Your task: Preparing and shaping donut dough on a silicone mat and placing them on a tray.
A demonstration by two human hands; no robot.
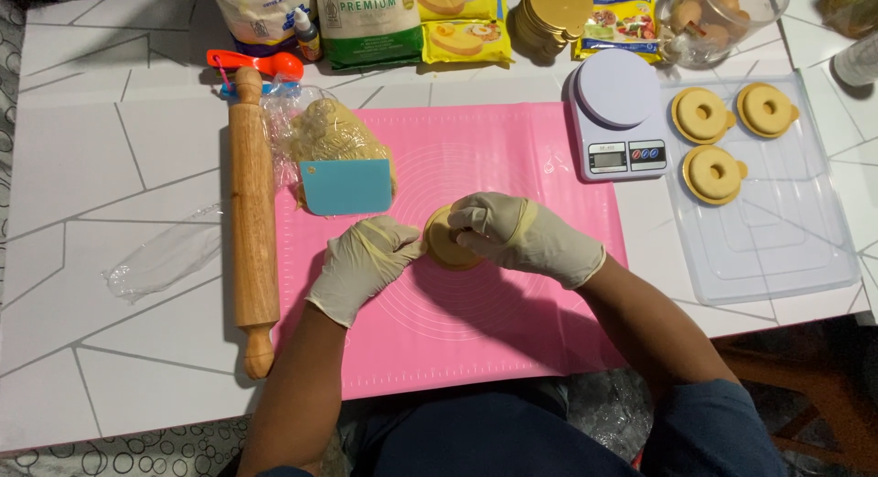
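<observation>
Head view: we see glossy yellow, green and white packages (370, 20) lining the table's (110, 166) far edge; both gloved hands' fingers (471, 223) pinch a smooth round dough piece (446, 246) on a pink mat (512, 166).

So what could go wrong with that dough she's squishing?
The dough disc is pinched between the left hand and right hand, so it might get dented or lopsided. The rolling pin lies loose on the table beside the pink mat, so a bumped elbow could perhaps send it rolling.
</observation>
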